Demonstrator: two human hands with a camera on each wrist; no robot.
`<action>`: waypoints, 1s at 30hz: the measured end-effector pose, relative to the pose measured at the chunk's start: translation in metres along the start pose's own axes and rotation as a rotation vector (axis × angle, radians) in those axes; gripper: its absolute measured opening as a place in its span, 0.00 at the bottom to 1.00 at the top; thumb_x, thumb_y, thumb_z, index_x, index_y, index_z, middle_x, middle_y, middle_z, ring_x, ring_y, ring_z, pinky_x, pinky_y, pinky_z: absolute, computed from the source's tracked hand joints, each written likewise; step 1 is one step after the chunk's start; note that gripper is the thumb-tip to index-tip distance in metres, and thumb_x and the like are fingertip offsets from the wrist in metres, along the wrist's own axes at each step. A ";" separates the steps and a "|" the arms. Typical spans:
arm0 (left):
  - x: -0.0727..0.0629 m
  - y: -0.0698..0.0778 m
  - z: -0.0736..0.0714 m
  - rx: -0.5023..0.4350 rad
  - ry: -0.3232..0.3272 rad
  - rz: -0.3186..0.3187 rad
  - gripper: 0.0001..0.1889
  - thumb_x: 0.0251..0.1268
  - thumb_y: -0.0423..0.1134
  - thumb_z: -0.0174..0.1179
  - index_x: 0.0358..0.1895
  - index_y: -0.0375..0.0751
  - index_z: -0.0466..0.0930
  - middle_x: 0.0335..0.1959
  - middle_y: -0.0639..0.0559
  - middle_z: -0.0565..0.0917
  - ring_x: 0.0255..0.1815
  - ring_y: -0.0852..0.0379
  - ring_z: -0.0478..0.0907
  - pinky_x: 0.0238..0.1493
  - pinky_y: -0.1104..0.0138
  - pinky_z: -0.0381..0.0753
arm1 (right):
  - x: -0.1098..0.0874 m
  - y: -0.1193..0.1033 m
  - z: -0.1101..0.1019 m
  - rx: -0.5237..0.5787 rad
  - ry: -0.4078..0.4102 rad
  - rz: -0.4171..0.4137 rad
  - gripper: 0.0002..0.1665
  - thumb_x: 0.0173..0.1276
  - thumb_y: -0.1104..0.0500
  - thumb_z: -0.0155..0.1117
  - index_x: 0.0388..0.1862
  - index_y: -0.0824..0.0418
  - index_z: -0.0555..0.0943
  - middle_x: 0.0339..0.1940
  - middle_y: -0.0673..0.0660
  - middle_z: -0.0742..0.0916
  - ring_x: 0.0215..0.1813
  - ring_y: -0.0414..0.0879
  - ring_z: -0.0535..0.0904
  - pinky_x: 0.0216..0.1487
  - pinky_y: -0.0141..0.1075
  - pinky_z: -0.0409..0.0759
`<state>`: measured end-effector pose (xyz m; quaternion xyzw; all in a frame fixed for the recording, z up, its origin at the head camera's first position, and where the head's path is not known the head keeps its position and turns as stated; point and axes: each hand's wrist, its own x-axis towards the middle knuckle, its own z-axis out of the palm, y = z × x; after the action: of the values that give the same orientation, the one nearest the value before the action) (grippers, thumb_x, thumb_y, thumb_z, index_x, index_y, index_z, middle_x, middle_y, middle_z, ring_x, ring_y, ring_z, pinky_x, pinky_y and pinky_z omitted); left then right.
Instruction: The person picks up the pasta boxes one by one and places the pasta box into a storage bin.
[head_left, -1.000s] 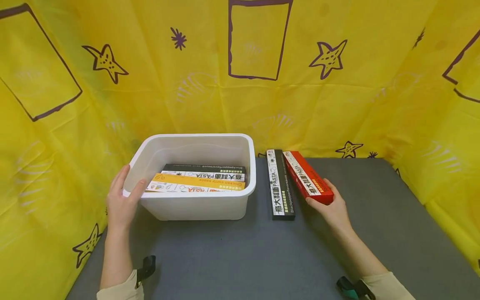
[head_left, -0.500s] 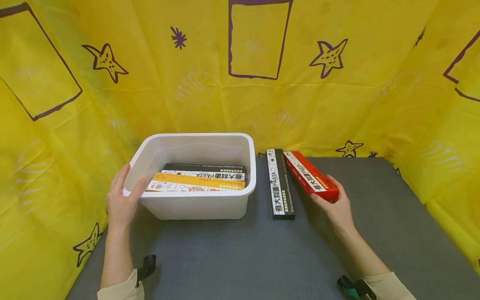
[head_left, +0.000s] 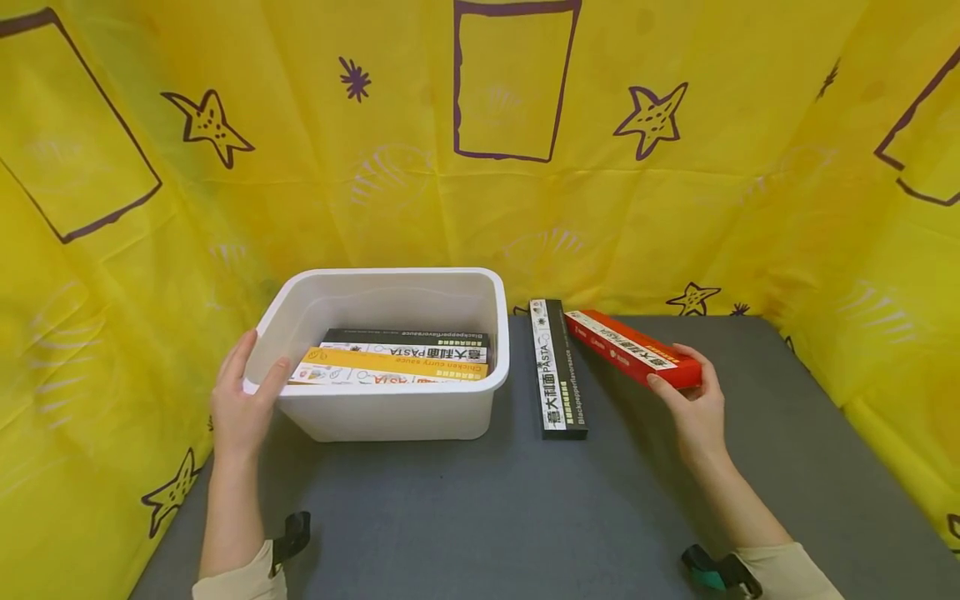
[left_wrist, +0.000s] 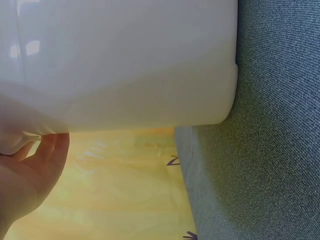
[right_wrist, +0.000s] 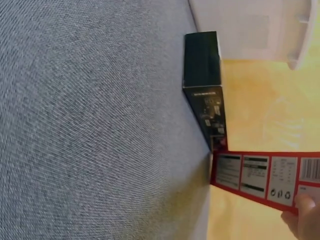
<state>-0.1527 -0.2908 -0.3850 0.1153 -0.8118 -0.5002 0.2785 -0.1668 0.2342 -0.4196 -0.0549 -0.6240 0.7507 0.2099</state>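
Note:
My left hand [head_left: 243, 408] grips the left front corner of a white plastic tub [head_left: 390, 417], thumb over the rim and fingers on the outside. Inside the tub lie a yellow pasta box [head_left: 405, 362] and a black pasta box [head_left: 408, 337]. My right hand [head_left: 697, 412] holds a red pasta box [head_left: 630, 346] by its near end, thumb on one side and fingers on the other. That box slopes, near end raised, its far end low by the back curtain. In the right wrist view its printed underside shows. A second black pasta box [head_left: 558, 371] lies flat between tub and red box.
A dark grey cloth [head_left: 450, 517] covers the table. Yellow curtains [head_left: 420, 208] with starfish drawings close off the back and both sides. The tub stands near the back edge on the left.
My right hand has moved right and raised the near end of the red pasta box, turning it further from the black one. The left hand stays on the tub.

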 end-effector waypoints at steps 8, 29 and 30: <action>-0.001 0.001 -0.001 -0.002 0.005 -0.012 0.31 0.65 0.46 0.59 0.72 0.52 0.67 0.72 0.51 0.66 0.71 0.47 0.62 0.69 0.47 0.56 | -0.001 -0.017 -0.003 0.157 0.028 0.012 0.29 0.64 0.75 0.59 0.64 0.63 0.70 0.58 0.56 0.73 0.57 0.49 0.69 0.46 0.26 0.78; -0.001 0.001 0.001 -0.009 0.015 -0.019 0.29 0.65 0.44 0.57 0.71 0.51 0.68 0.72 0.51 0.67 0.69 0.47 0.63 0.68 0.51 0.58 | -0.018 -0.057 0.019 0.641 -0.275 -0.105 0.23 0.69 0.70 0.47 0.64 0.66 0.68 0.64 0.63 0.67 0.65 0.56 0.62 0.56 0.38 0.77; -0.001 0.001 0.002 -0.008 0.017 -0.014 0.29 0.65 0.43 0.57 0.71 0.51 0.68 0.72 0.50 0.67 0.69 0.47 0.63 0.68 0.51 0.58 | -0.019 -0.058 0.021 0.649 -0.290 -0.103 0.23 0.69 0.70 0.47 0.64 0.66 0.68 0.64 0.63 0.66 0.65 0.56 0.62 0.56 0.39 0.76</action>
<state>-0.1524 -0.2885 -0.3850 0.1239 -0.8066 -0.5044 0.2822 -0.1428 0.2152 -0.3631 0.1534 -0.3784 0.8981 0.1633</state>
